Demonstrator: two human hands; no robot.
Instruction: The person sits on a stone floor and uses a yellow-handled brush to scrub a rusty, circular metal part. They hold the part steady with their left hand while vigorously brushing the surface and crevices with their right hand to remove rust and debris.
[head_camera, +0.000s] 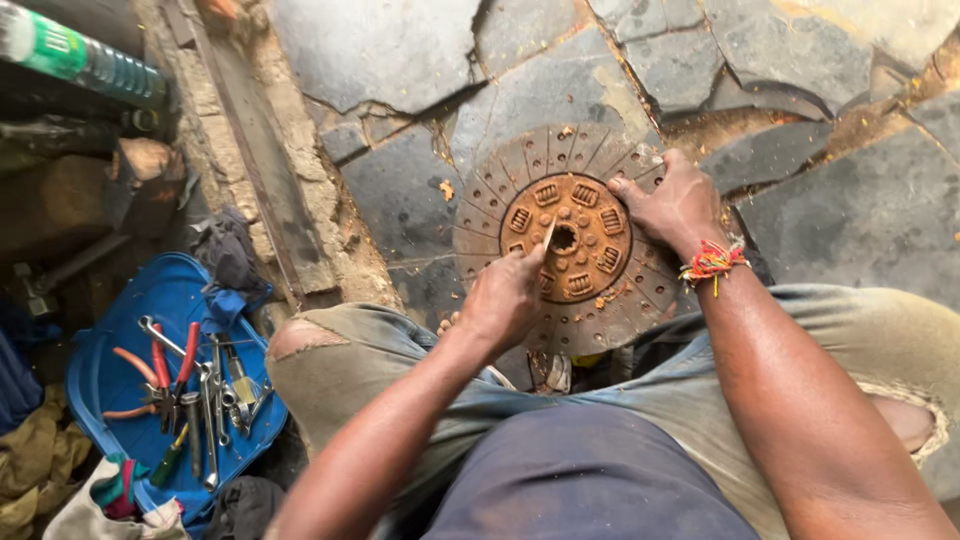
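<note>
A rusty round clutch disc (520, 165) with a slotted outer ring and an orange-brown hub lies flat on cracked stone paving, just ahead of my knees. My left hand (503, 298) is shut on a thin pointed metal tool (548, 234) whose tip rests by the hub's centre hole. My right hand (673, 205) presses flat on the disc's right side, fingers spread toward the hub. A coloured thread band (712, 262) circles my right wrist.
A blue plastic tray (110, 385) at the lower left holds pliers with red handles, spanners and screwdrivers. Rags lie around it. A green bottle (75, 58) lies at the top left, beside a wooden block (150, 165). A raised concrete kerb (262, 170) separates tray from paving.
</note>
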